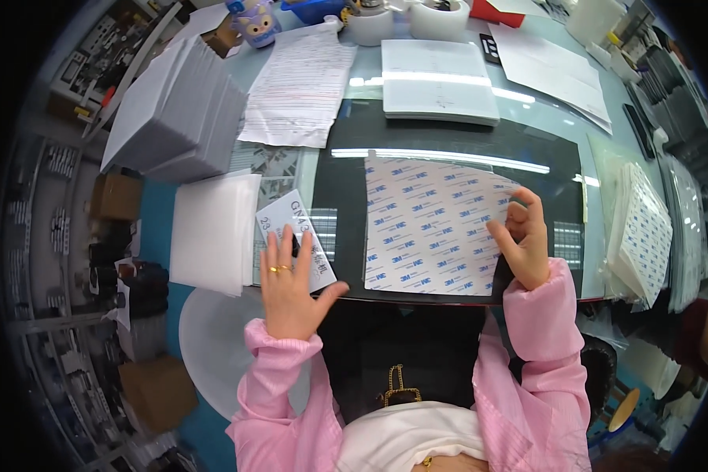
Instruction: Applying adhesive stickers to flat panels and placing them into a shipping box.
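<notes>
A white backing sheet (429, 224) with a repeated blue and grey print lies on the dark mat in front of me. My right hand (525, 240) is at its right edge, fingers bent, thumb and forefinger apart over the sheet. No grip on it can be seen. My left hand (293, 279), with rings on one finger, rests with spread fingers on a white card (320, 266) bearing dark handwriting. The fingers cover part of the writing. To the left of the card is a stack of thin white sheets (212, 232).
A tall stack of pale sheets (173, 110) stands at the back left, beside a crumpled lined paper (299, 86). Further back sits a pile of clear-white sheets (436, 79). Printed backing sheets (641, 232) in plastic lie at the right. A round white bin (212, 346) is below the table edge.
</notes>
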### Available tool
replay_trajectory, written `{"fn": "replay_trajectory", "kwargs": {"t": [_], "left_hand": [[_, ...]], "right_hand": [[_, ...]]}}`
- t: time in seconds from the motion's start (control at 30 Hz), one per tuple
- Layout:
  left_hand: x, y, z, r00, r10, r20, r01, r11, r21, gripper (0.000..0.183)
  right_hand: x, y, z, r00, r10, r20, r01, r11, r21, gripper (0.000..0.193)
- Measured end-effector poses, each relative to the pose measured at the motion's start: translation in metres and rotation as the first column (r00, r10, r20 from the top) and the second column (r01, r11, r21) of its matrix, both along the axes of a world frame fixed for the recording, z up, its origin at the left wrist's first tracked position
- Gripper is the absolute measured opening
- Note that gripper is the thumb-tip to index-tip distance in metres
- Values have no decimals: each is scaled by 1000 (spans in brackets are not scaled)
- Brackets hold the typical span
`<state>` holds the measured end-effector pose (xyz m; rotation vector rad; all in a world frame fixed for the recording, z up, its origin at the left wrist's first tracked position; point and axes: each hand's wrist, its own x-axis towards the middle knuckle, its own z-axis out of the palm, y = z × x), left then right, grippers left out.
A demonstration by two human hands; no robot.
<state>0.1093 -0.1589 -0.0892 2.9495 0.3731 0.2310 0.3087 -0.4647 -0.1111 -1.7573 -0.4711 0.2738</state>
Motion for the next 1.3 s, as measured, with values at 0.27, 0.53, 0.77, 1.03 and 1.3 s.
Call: {"fn": "replay_trajectory", "kwargs": {"t": [0.27,0.53,0.77,1.03,1.3], "left_hand": [[-51,5,-2,974,-207,-96,182,958,-220,114],[-41,51,-5,903,-428,20,424,900,98,46],[-21,8,12,691,-625,364,639,763,97,33],[24,-36,9,679,-645,351,665,743,77,29],[82,-57,3,612,-679,404,708,699,102,29]], "right_hand": [[0,3,2,998,-13,57,12,1000,9,53],[2,6,3,999,25,36,-25,1000,5,51],[2,2,0,999,19,29,-18,1000,-7,50],[-1,5,3,996,33,83,-33,999,0,51],[14,8,35,815,46,578,176,930,-322,33]]}}
